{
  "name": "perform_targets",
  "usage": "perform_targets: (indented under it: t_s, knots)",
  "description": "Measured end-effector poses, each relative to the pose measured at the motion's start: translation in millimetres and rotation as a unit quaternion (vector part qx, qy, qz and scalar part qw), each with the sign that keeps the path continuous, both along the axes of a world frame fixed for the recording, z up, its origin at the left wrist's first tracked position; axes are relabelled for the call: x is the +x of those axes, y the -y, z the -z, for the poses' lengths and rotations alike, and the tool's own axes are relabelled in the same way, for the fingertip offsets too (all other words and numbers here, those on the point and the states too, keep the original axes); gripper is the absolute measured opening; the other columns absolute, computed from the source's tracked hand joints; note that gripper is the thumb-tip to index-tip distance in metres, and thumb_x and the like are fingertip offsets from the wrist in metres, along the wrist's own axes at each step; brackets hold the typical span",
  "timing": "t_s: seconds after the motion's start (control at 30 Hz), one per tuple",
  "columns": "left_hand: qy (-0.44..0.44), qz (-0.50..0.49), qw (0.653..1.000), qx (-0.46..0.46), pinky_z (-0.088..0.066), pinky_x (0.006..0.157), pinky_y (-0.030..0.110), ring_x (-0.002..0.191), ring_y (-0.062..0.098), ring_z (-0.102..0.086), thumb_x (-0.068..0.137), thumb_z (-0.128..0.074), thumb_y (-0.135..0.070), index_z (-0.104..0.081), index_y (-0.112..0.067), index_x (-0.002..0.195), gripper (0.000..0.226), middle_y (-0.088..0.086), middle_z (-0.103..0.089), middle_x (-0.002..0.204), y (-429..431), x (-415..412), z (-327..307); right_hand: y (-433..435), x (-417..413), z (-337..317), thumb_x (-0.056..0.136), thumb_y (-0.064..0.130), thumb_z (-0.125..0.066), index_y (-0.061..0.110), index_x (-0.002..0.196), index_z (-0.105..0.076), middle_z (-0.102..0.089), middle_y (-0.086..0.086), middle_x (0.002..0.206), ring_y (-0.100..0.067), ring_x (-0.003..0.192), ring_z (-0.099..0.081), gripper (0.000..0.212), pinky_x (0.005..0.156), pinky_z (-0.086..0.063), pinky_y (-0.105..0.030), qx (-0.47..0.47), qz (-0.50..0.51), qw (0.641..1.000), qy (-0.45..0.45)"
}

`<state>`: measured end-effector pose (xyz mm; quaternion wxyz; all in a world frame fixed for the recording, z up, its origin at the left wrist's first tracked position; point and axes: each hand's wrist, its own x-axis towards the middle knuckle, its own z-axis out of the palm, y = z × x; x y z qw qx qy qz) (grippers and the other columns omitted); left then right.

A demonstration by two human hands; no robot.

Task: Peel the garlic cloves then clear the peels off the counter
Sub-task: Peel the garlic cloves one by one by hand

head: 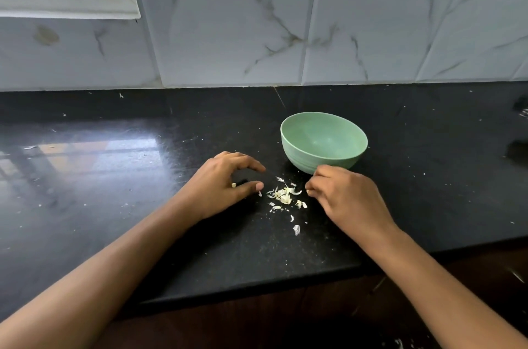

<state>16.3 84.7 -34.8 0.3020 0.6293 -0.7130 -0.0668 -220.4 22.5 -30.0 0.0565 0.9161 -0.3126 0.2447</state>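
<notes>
Seemingly clearing now, the wide left hand (225, 180) and curled right hand (343, 194), contents unclear, are flanking pale papery garlic peels (283, 196) at the round green bowl's (297, 154) seven o'clock, needing a scoop together.

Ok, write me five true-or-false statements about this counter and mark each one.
The bowl is green. True.
The peels lie inside the bowl. False: they lie on the counter, between the left hand and the right hand.
The bowl stands upright. True.
The left hand grips the bowl's rim. False: it is apart from the bowl.
The counter is white. False: it is black.
</notes>
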Motion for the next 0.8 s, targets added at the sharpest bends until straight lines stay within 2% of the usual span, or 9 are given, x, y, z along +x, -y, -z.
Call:
perform_targets:
  t_s: [0.1, 0.13, 0.2, 0.23, 0.3, 0.4, 0.47, 0.67, 0.8]
  knots:
    - [-0.025, 0.021, 0.998, -0.052, -0.041, 0.087, 0.014, 0.104, -0.005, -0.053, 0.076, -0.058, -0.059, -0.065, -0.041, 0.108, 0.038, -0.029, -0.062, 0.102, -4, -5, -5, -8, 11, -13, 0.077, 0.015, -0.077, 0.019, 0.08, -0.074, -0.066, 0.008, 0.075, -0.007, 0.066, -0.062, 0.006, 0.057, -0.05, -0.024, 0.115, -0.008, 0.978, 0.172]
    - [-0.048, 0.032, 0.996, -0.072, -0.04, 0.085, 0.01, 0.102, -0.006, -0.055, 0.076, -0.062, -0.057, -0.066, -0.04, 0.108, 0.036, -0.031, -0.062, 0.099, -7, -7, -7, -12, 18, -18, 0.077, 0.014, -0.076, 0.019, 0.081, -0.075, -0.069, 0.007, 0.073, -0.004, 0.064, -0.062, 0.006, 0.058, -0.051, -0.02, 0.234, -0.019, 0.935, 0.267]
    - [-0.099, 0.054, 0.988, -0.106, -0.041, 0.083, 0.008, 0.097, -0.003, -0.06, 0.075, -0.068, -0.05, -0.069, -0.037, 0.105, 0.033, -0.03, -0.065, 0.096, -10, -11, -11, -20, 34, -24, 0.08, 0.007, -0.072, 0.015, 0.08, -0.074, -0.069, 0.005, 0.066, -0.002, 0.06, -0.062, 0.008, 0.056, -0.053, -0.018, 0.494, -0.051, 0.775, 0.391]
    - [-0.122, 0.061, 0.983, -0.121, -0.042, 0.083, 0.009, 0.094, -0.001, -0.063, 0.075, -0.07, -0.047, -0.07, -0.036, 0.104, 0.031, -0.028, -0.067, 0.095, -11, -13, -12, -21, 40, -25, 0.081, 0.004, -0.069, 0.012, 0.079, -0.073, -0.068, 0.004, 0.063, -0.003, 0.058, -0.062, 0.009, 0.055, -0.054, -0.018, 0.566, -0.061, 0.709, 0.416]
    - [-0.167, 0.051, 0.974, -0.147, -0.045, 0.079, 0.011, 0.09, 0.002, -0.066, 0.075, -0.074, -0.042, -0.071, -0.037, 0.099, 0.024, -0.024, -0.07, 0.094, -12, -15, -14, -20, 50, -26, 0.081, 0.003, -0.066, 0.009, 0.081, -0.072, -0.069, 0.0, 0.065, -0.006, 0.058, -0.064, 0.008, 0.057, -0.056, -0.019, 0.627, -0.075, 0.647, 0.427]
    - [-0.229, 0.027, 0.958, -0.172, -0.051, 0.067, 0.014, 0.084, 0.007, -0.068, 0.076, -0.076, -0.029, -0.072, -0.033, 0.095, 0.02, -0.016, -0.072, 0.09, -11, -16, -14, -17, 60, -29, 0.079, 0.004, -0.066, 0.006, 0.085, -0.069, -0.072, -0.007, 0.072, -0.008, 0.059, -0.067, 0.008, 0.056, -0.056, -0.019, 0.644, -0.099, 0.619, 0.439]
    - [-0.223, 0.018, 0.955, -0.196, -0.051, 0.071, 0.017, 0.084, 0.008, -0.069, 0.076, -0.075, -0.026, -0.074, -0.027, 0.096, 0.02, -0.013, -0.073, 0.089, -10, -14, -13, -14, 64, -30, 0.076, 0.004, -0.067, 0.007, 0.088, -0.064, -0.072, -0.008, 0.071, -0.01, 0.057, -0.068, 0.013, 0.053, -0.056, -0.019, 0.637, -0.107, 0.615, 0.452]
    - [-0.193, -0.011, 0.958, -0.213, -0.052, 0.065, 0.016, 0.077, 0.006, -0.069, 0.077, -0.075, -0.021, -0.075, -0.02, 0.093, 0.016, -0.01, -0.072, 0.086, -10, -16, -13, -6, 69, -23, 0.085, 0.003, -0.062, 0.011, 0.082, -0.063, -0.073, -0.003, 0.071, -0.014, 0.064, -0.071, 0.009, 0.053, -0.056, -0.022, 0.589, -0.129, 0.686, 0.408]
    - [-0.159, -0.037, 0.964, -0.211, -0.051, 0.062, 0.013, 0.069, 0.001, -0.067, 0.078, -0.076, -0.021, -0.076, -0.023, 0.091, 0.014, -0.013, -0.071, 0.079, -8, -17, -12, -5, 66, -18, 0.087, 0.007, -0.061, 0.011, 0.085, -0.068, -0.075, -0.002, 0.077, -0.016, 0.073, -0.072, 0.009, 0.054, -0.056, -0.022, 0.576, -0.138, 0.693, 0.412]
